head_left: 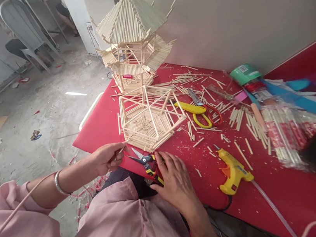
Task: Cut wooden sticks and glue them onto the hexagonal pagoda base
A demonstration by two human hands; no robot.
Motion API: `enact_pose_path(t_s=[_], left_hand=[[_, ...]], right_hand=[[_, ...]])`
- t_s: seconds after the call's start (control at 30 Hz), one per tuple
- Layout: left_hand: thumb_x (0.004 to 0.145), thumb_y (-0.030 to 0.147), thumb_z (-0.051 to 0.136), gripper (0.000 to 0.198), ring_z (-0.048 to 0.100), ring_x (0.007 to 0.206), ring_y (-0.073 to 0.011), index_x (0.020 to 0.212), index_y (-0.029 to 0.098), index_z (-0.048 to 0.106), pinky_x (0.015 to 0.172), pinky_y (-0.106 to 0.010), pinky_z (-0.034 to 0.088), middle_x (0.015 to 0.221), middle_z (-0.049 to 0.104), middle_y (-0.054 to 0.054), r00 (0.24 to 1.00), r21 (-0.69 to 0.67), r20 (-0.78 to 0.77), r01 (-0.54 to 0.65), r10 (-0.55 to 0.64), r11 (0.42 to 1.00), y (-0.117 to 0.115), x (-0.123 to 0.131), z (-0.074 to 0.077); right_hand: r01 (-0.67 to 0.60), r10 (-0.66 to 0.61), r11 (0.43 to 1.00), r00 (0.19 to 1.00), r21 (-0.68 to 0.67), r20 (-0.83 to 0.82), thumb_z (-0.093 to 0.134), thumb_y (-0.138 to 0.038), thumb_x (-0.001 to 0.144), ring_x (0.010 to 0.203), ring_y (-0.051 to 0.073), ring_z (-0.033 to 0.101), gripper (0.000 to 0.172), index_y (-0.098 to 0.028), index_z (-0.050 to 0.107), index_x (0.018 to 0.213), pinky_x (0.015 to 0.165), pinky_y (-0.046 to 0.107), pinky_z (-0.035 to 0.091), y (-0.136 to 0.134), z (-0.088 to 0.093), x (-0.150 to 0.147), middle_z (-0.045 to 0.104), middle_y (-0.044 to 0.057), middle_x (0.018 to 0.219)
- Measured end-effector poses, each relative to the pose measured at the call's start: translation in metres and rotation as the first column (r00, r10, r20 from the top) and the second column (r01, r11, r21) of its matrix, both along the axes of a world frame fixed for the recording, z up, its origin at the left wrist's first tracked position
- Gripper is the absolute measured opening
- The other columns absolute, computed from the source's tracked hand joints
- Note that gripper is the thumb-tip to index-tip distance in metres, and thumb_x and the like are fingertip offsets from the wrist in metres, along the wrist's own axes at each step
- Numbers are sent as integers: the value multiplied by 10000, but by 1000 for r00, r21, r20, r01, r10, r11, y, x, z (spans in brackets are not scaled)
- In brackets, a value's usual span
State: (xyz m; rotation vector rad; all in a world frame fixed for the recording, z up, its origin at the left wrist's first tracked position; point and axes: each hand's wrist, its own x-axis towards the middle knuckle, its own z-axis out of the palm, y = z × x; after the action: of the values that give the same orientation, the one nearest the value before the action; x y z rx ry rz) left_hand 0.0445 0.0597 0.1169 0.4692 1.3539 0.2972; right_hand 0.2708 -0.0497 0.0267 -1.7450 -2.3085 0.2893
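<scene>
My left hand is closed in a pinch on a thin wooden stick, its tip close to the near corner of a hexagonal stick frame lying on the red table. My right hand rests on small black-and-yellow cutters at the table's near edge, fingers curled over the handles. Behind the frame stands a tall stick pagoda with a peaked roof.
A yellow glue gun lies right of my right hand, its cable trailing off. Yellow-and-red scissors, several loose sticks and plastic stick packets cover the right side. A grey chair stands on the floor at far left.
</scene>
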Motion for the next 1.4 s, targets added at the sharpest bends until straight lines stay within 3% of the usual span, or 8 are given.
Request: enact_pose_path(t_s=[0.17, 0.3, 0.4, 0.53, 0.63, 0.73, 1.1, 1.4], left_hand=[[939, 367, 517, 292, 244, 338, -44, 768, 155, 623, 348, -181, 152, 484, 376, 71, 1000, 159, 1, 16, -16, 987, -9, -4, -1], [896, 463, 599, 363, 286, 369, -45, 702, 156, 599, 385, -192, 205, 476, 381, 70, 999, 420, -46, 44, -27, 907, -22, -13, -2], [871, 526, 618, 441, 305, 401, -52, 624, 171, 528, 414, -200, 254, 470, 378, 68, 996, 586, -88, 64, -14, 808, -32, -20, -1], [877, 567, 595, 482, 319, 445, -63, 606, 176, 515, 437, -207, 284, 487, 396, 59, 988, 699, -157, 118, -9, 706, -43, -28, -1], [879, 565, 592, 460, 346, 471, -70, 649, 167, 572, 438, -206, 284, 530, 443, 47, 980, 726, -181, 193, -87, 660, -50, -24, -6], [894, 550, 582, 448, 352, 493, -72, 675, 159, 597, 447, -201, 286, 547, 451, 45, 965, 728, -178, 261, -192, 634, -57, -14, -12], [934, 574, 510, 516, 344, 565, -93, 755, 115, 663, 499, -211, 295, 587, 412, 30, 917, 770, -129, 332, -377, 544, -68, -1, -23], [939, 544, 502, 480, 327, 551, -89, 651, 161, 510, 492, -216, 276, 588, 377, 37, 908, 790, -175, 360, -380, 496, -68, 1, -16]], right_hand=[[55, -56, 998, 988, 7, 142, 702, -127, 776, 1291, 381, 472, 861, -182, 314, 1543, 1135, 591, 350, -3, 10, -9, 541, 197, 1367], [35, -34, 999, 978, -3, 205, 589, -20, 750, 1163, 369, 534, 809, -142, 357, 1516, 1033, 555, 461, -4, 14, -11, 561, 213, 1277], [41, -32, 997, 989, -60, 142, 624, -73, 713, 1086, 369, 560, 844, -143, 363, 1513, 956, 547, 513, -12, 14, -3, 561, 197, 1201], [114, -132, 980, 986, -164, -106, 614, -187, 745, 1133, 339, 585, 847, -203, 310, 1535, 951, 492, 553, -36, 17, 9, 533, 143, 1206], [125, -184, 972, 933, -201, -310, 554, -183, 779, 1286, 299, 540, 786, -233, 298, 1521, 1031, 440, 530, -55, 24, 9, 493, 133, 1343], [119, -206, 966, 894, -231, -399, 554, -176, 774, 1395, 308, 460, 749, -212, 337, 1489, 1127, 477, 457, -65, 26, 2, 473, 150, 1435], [80, -191, 952, 908, -294, -372, 614, -249, 800, 1483, 348, 355, 863, -177, 239, 1574, 1187, 560, 377, -70, 20, -11, 435, 182, 1546], [63, -178, 953, 907, -296, -383, 597, -208, 765, 1473, 355, 373, 871, -157, 246, 1560, 1174, 573, 390, -66, 18, -13, 443, 200, 1542]])
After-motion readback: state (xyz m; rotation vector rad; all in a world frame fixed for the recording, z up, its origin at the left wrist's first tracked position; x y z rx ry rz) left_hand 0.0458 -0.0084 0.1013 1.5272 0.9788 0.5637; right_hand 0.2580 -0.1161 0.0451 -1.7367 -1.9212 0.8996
